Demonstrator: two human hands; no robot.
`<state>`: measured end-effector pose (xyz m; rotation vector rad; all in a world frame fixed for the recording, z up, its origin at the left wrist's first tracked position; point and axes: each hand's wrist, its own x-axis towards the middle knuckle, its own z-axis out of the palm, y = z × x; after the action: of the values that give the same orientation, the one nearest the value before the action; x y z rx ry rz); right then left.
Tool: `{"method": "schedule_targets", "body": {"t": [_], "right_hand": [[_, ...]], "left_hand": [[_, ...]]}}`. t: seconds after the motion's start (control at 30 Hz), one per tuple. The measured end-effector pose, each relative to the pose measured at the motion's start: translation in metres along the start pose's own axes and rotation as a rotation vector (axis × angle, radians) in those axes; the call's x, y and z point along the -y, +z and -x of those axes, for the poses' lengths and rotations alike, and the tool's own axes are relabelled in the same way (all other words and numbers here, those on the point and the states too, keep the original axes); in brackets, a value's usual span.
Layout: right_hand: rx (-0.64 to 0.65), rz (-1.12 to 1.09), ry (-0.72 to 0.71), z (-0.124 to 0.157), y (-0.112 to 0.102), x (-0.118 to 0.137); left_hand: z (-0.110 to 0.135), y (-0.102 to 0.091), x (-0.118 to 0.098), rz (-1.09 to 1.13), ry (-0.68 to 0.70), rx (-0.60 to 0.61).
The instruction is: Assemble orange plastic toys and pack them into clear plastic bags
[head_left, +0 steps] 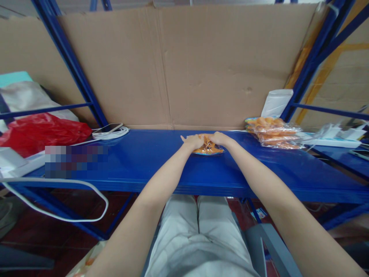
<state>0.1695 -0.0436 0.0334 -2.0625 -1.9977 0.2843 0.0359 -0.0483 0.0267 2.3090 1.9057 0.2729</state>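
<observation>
A clear plastic packet with orange contents (pixel 209 148) lies on the blue shelf top in front of me. My left hand (pixel 194 142) is on its left side, fingers closed on the plastic, with one digit sticking out to the left. On the right side, my right hand (pixel 219 139) grips the packet's upper edge, its fingers bent inward. The fingertips are small and partly hidden. What the orange contents are, I cannot make out. Similar orange packets (pixel 271 134) lie in a stack to the right, apart from my hands.
Brown cardboard (pixel 201 69) stands behind the blue shelf top (pixel 150 154). To the left are a phone (pixel 108 128), a coiled white cable (pixel 113 133), a red plastic bag (pixel 46 130) and a blurred patch. A white power strip (pixel 331 141) lies right. Blue posts rise at both sides.
</observation>
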Motion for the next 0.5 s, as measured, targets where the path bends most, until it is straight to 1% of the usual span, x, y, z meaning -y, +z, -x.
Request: {"method": "schedule_targets", "body": {"t": [0.23,0.37,0.5], "right_hand": [[-0.031,0.132,-0.018,0.010,-0.007,0.004],[-0.015,0.150,-0.020,0.012,-0.009,0.005],[-0.028,0.156,-0.019,0.011,-0.008,0.005]], "left_hand": [[0.000,-0.002,0.003,0.001,0.002,0.015],[-0.001,-0.002,0.005,0.010,0.000,0.026],[-0.002,-0.001,0.006,0.015,-0.015,0.035]]}}
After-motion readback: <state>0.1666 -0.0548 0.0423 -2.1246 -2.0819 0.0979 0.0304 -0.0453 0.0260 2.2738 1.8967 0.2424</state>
